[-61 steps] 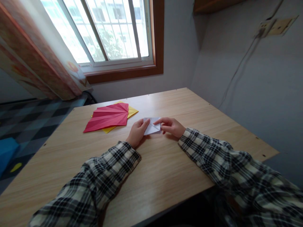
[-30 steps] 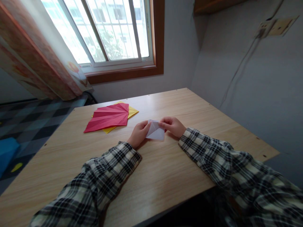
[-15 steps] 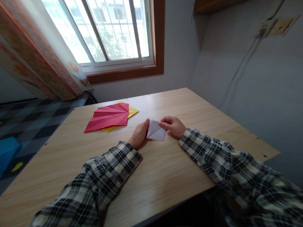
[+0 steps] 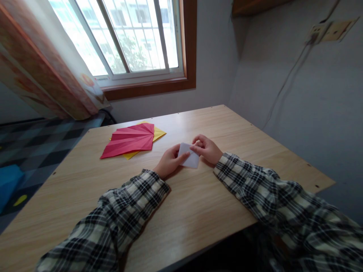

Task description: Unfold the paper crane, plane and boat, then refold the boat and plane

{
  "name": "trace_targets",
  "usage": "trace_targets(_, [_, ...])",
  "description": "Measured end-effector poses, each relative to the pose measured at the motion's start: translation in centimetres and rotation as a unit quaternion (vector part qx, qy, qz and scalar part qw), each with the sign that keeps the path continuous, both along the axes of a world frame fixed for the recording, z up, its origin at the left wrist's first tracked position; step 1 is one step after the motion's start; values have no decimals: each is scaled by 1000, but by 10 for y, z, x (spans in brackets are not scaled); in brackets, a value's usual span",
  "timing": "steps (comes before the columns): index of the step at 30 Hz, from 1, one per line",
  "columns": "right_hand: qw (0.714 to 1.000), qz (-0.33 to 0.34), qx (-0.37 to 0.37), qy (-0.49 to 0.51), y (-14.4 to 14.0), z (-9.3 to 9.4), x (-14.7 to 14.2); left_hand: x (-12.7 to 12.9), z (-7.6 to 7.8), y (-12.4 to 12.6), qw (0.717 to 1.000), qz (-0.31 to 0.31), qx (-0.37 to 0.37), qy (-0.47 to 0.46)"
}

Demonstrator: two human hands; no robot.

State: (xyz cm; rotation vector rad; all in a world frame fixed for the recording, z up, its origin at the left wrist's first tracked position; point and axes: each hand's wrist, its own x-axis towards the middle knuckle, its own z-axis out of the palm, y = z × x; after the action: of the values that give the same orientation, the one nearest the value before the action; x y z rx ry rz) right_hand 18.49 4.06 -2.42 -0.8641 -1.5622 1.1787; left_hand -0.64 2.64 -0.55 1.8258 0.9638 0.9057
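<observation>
Daylight enters through window [image 4: 133,37], overexposed. Room dim; table [image 4: 198,211] shows soft sheen at far edge. Wide-angle bending at frame edges; focus sharp.

Both arms wear long sleeves of a plaid flannel shirt, checked in black, dark grey and a pale cream that leans faintly green. The left sleeve [image 4: 113,223] ends in a cuff at the wrist (its edge looks stitched flat), and the right sleeve [image 4: 272,200] does the same. The left hand [image 4: 169,161] and right hand [image 4: 207,149] are bare, without rings or a watch.
</observation>
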Motion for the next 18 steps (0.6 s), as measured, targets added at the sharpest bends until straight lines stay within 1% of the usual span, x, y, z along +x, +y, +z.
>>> trace_targets(4, [1000, 8, -6, 7, -1, 1, 0, 0, 0, 0, 1000, 2, 6, 4])
trace_targets(11, [999, 17, -20, -24, 3, -3, 2, 2, 4, -3, 1000, 16, 9, 13])
trace_targets(18, [999, 26, -13, -34, 3, -4, 2, 3, 7, -4, 999, 47, -7, 20])
